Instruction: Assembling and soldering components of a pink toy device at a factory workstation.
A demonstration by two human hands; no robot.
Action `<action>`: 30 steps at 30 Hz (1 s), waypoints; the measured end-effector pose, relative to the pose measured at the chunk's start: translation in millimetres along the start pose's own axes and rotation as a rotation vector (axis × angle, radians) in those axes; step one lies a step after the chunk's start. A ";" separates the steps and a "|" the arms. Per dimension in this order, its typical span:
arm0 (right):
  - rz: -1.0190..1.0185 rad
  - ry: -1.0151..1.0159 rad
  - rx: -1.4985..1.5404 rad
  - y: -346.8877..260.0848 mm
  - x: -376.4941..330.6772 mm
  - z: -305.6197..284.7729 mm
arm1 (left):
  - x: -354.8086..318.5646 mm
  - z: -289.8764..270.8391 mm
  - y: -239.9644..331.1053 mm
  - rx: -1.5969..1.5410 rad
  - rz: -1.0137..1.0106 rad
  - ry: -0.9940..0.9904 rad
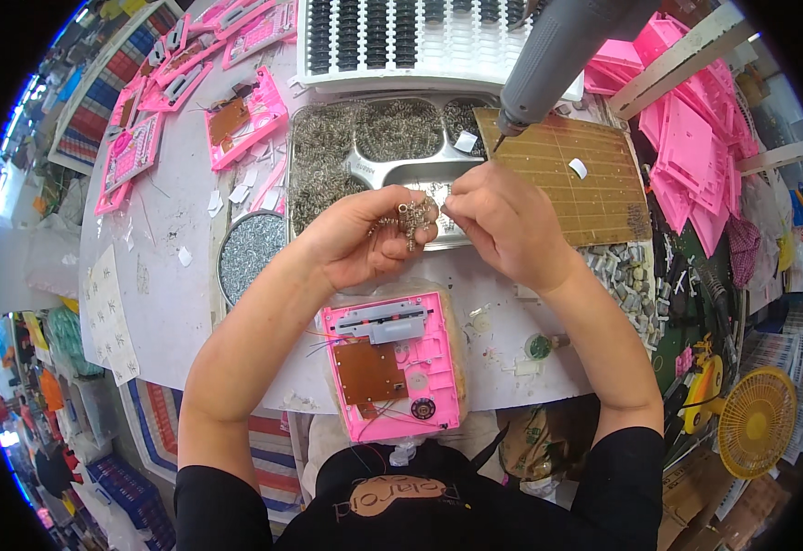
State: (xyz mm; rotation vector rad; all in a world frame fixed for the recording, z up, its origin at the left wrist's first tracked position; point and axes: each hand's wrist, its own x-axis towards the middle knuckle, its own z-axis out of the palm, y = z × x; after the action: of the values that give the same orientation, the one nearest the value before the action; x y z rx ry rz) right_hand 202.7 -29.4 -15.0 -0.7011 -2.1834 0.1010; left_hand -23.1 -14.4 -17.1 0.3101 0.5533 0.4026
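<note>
My left hand (357, 241) cups a small clump of metal springs (409, 219) above the front edge of a steel compartment tray (392, 170). My right hand (504, 220) pinches at that clump with its fingertips, thumb and forefinger closed on a spring. Below both hands, an open pink plastic casing (394, 365) lies on the table, showing a brown circuit board, thin wires and a small round speaker. A grey electric screwdriver (548, 55) hangs just above my right hand.
The tray's compartments hold heaps of springs. A round tin of tiny screws (251, 253) sits left of my left hand. A brown perforated board (567, 170) lies to the right, a white rack (420, 41) behind. Pink casings (236, 119) and pink panels (686, 138) are stacked around.
</note>
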 end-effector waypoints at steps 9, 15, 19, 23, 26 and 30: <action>0.077 -0.108 -0.070 4.3 3.9 -10.6 | -0.3 12.3 -10.1 0.365 0.202 0.205; 0.793 -0.349 0.337 -12.2 22.9 -10.9 | -0.4 15.5 -22.1 1.016 0.459 0.368; 0.675 -0.365 0.379 -9.1 24.2 -11.4 | -6.5 20.7 -20.1 0.642 0.353 0.199; 0.536 -0.194 0.526 -12.5 16.4 -10.1 | -11.3 6.5 -7.4 0.188 0.095 -0.078; 0.261 -0.098 0.342 -9.4 12.1 -6.8 | -9.9 -11.1 -9.0 0.001 -0.002 -0.288; 0.005 -0.086 -0.025 1.6 7.7 -5.1 | -15.2 -0.7 -8.1 0.152 0.035 -0.253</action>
State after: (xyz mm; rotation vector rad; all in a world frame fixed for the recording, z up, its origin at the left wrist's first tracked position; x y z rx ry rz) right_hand 203.2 -24.9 -6.8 -0.7281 -2.2683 0.1088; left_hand -33.0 -28.2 -14.1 0.5092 0.3311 0.3489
